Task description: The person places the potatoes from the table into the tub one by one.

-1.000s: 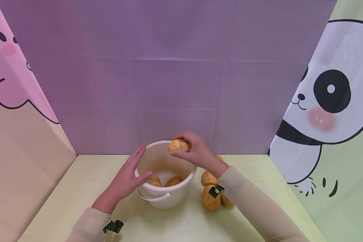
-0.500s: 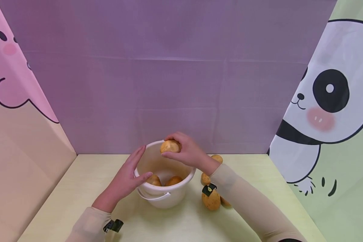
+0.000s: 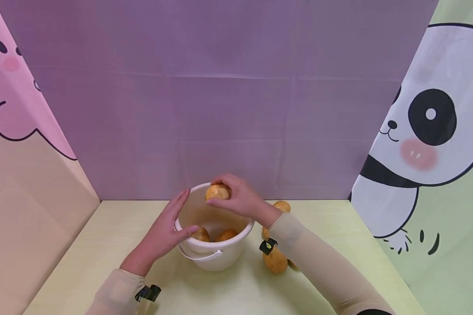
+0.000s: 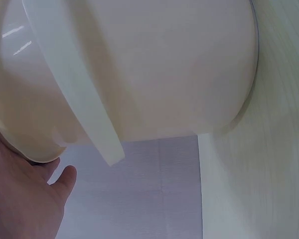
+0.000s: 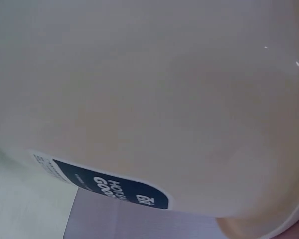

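At a white bucket (image 3: 226,259), right hand (image 3: 242,199) gripping a potato (image 3: 217,193) above, left hand (image 3: 166,229) straight-fingered at the rim (image 3: 236,239)

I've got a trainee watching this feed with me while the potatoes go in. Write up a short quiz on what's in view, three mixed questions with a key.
1. Multiple choice: which hand is holding a potato at the opening of the bucket?
A) Left
B) Right
C) Neither
2. True or false: the bucket's handle stands straight up above the rim.
3. Count: in the head view, how many potatoes show inside the bucket?

Key
1. B: the right hand holds it, while the left hand is at the rim.
2. False: the handle hangs down along the bucket's near side.
3. Two.
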`<state>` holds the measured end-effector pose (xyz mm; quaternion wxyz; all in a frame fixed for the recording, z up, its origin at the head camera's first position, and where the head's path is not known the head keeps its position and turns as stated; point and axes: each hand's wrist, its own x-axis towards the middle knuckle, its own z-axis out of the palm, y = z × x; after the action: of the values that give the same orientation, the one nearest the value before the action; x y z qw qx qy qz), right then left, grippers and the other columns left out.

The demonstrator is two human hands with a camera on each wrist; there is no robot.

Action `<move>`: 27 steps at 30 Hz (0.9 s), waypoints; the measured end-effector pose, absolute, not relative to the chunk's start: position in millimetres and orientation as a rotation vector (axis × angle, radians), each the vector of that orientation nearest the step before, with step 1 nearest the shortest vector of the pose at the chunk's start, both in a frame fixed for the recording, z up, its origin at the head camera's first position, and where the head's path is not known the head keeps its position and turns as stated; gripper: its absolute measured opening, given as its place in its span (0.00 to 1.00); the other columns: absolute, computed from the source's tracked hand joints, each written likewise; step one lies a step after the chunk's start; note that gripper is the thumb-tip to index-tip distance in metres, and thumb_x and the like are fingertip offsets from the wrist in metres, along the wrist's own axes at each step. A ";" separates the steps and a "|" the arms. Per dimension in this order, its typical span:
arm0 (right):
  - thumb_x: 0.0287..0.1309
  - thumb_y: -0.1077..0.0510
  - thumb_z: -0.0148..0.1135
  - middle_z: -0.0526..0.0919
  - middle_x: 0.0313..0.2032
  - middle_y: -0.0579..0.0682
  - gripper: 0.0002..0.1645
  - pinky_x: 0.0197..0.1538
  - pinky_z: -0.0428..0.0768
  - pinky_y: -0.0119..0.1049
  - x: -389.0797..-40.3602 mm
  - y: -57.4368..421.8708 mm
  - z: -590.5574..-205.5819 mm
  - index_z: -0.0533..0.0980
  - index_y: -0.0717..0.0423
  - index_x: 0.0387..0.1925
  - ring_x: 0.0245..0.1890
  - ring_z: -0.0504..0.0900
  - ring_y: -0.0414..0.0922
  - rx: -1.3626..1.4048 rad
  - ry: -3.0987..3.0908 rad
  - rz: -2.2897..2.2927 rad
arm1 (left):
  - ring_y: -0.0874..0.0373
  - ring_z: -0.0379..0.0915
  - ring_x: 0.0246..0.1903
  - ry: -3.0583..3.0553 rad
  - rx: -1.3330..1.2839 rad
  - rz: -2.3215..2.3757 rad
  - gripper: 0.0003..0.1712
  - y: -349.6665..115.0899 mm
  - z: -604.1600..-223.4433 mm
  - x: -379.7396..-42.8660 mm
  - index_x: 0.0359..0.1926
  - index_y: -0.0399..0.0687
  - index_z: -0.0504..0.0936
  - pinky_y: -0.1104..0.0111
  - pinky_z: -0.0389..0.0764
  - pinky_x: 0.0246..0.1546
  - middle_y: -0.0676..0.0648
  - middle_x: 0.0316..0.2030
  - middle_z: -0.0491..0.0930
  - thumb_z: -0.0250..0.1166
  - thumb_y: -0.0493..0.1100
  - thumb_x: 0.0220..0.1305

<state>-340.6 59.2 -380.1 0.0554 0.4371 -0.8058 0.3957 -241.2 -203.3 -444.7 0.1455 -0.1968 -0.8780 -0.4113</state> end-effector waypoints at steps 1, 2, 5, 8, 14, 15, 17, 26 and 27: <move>0.65 0.48 0.82 0.85 0.51 0.45 0.27 0.48 0.87 0.35 -340.6 58.9 -381.0 0.82 0.52 0.59 0.46 0.83 0.42 1.327 -2.453 1.195 | 0.27 0.51 0.83 -2.533 -0.566 -1.181 0.62 -203.3 -444.3 -241.0 0.90 0.48 0.54 0.25 0.65 0.71 0.37 0.87 0.53 0.77 0.62 0.67; 0.65 0.48 0.82 0.85 0.51 0.45 0.27 0.49 0.87 0.35 -340.2 58.8 -381.4 0.82 0.52 0.59 0.46 0.83 0.42 1.326 -2.461 1.188 | 0.27 0.52 0.82 -2.538 -0.566 -1.174 0.63 -203.4 -443.7 -240.8 0.90 0.48 0.54 0.25 0.65 0.71 0.37 0.87 0.53 0.77 0.63 0.66; 0.65 0.48 0.82 0.85 0.51 0.45 0.28 0.49 0.87 0.35 -340.1 58.4 -383.2 0.81 0.52 0.60 0.47 0.82 0.42 1.320 -2.480 1.176 | 0.27 0.52 0.82 -2.549 -0.565 -1.169 0.64 -203.6 -443.3 -240.8 0.90 0.48 0.53 0.25 0.66 0.71 0.37 0.87 0.52 0.77 0.65 0.65; 0.64 0.48 0.82 0.84 0.51 0.44 0.28 0.50 0.86 0.35 -339.6 57.9 -383.9 0.81 0.52 0.60 0.47 0.82 0.42 1.321 -2.491 1.158 | 0.28 0.52 0.83 -2.550 -0.572 -1.159 0.66 -204.3 -443.5 -241.9 0.90 0.47 0.52 0.26 0.65 0.72 0.36 0.87 0.52 0.78 0.64 0.64; 0.63 0.50 0.83 0.84 0.51 0.45 0.27 0.50 0.86 0.35 -338.9 56.0 -384.4 0.81 0.52 0.58 0.47 0.81 0.43 1.325 -2.505 1.128 | 0.28 0.52 0.82 -2.550 -0.580 -1.157 0.67 -205.6 -444.1 -242.3 0.90 0.46 0.52 0.26 0.65 0.72 0.36 0.87 0.52 0.78 0.65 0.64; 0.63 0.50 0.83 0.84 0.52 0.45 0.27 0.50 0.86 0.35 -339.0 55.7 -384.6 0.81 0.52 0.58 0.47 0.81 0.43 1.325 -2.509 1.121 | 0.28 0.51 0.83 -2.551 -0.579 -1.160 0.67 -205.6 -444.1 -242.2 0.90 0.46 0.52 0.26 0.65 0.72 0.36 0.87 0.51 0.78 0.65 0.64; 0.63 0.50 0.83 0.84 0.52 0.45 0.27 0.51 0.85 0.34 -338.9 55.0 -384.6 0.81 0.52 0.58 0.48 0.81 0.43 1.325 -2.515 1.104 | 0.28 0.51 0.83 -2.552 -0.578 -1.163 0.67 -205.8 -444.1 -242.1 0.90 0.46 0.52 0.26 0.65 0.72 0.35 0.87 0.51 0.78 0.65 0.63; 0.64 0.48 0.83 0.84 0.53 0.45 0.30 0.52 0.86 0.35 -338.0 55.4 -383.9 0.81 0.53 0.61 0.50 0.81 0.44 1.300 -2.541 1.062 | 0.28 0.52 0.82 -2.543 -0.578 -1.176 0.67 -205.0 -444.7 -244.0 0.90 0.45 0.52 0.27 0.66 0.72 0.36 0.87 0.51 0.78 0.65 0.63; 0.64 0.47 0.82 0.84 0.54 0.46 0.31 0.54 0.86 0.36 -338.2 55.9 -384.0 0.80 0.54 0.62 0.51 0.82 0.45 1.296 -2.547 1.063 | 0.28 0.52 0.82 -2.543 -0.578 -1.177 0.67 -204.8 -445.2 -244.6 0.90 0.46 0.52 0.27 0.66 0.72 0.36 0.87 0.51 0.78 0.64 0.63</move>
<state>-338.2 55.9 -384.0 0.0462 0.4247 -0.8343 0.3484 -244.6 -204.8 -445.2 0.1394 -0.2001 -0.8801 -0.4074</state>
